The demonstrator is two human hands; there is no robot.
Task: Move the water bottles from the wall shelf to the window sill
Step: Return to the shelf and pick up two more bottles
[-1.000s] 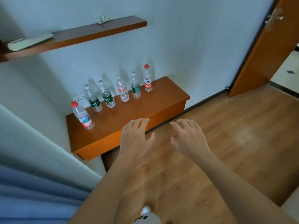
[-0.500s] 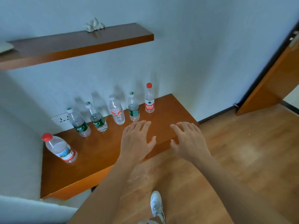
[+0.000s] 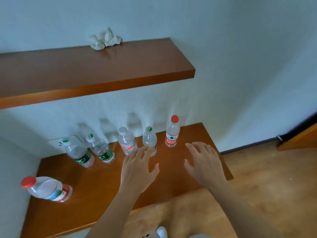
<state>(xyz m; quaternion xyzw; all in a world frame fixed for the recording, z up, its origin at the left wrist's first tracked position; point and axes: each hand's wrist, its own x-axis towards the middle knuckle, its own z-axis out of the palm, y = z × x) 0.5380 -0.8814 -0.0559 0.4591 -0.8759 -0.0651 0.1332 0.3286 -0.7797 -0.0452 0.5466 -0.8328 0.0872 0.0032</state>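
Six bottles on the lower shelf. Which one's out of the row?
The red-capped bottle at the shelf's front left, alone. The other five stand in a line at the back.

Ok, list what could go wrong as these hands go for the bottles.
The left hand spreads its fingers in front of the green-capped bottle; neighbours stand close, so a wide grab may topple one.
The upper shelf overhangs the row; a bottle lifted straight up might hit it.
The lone red-capped bottle near the left end of the lower shelf could be knocked off.
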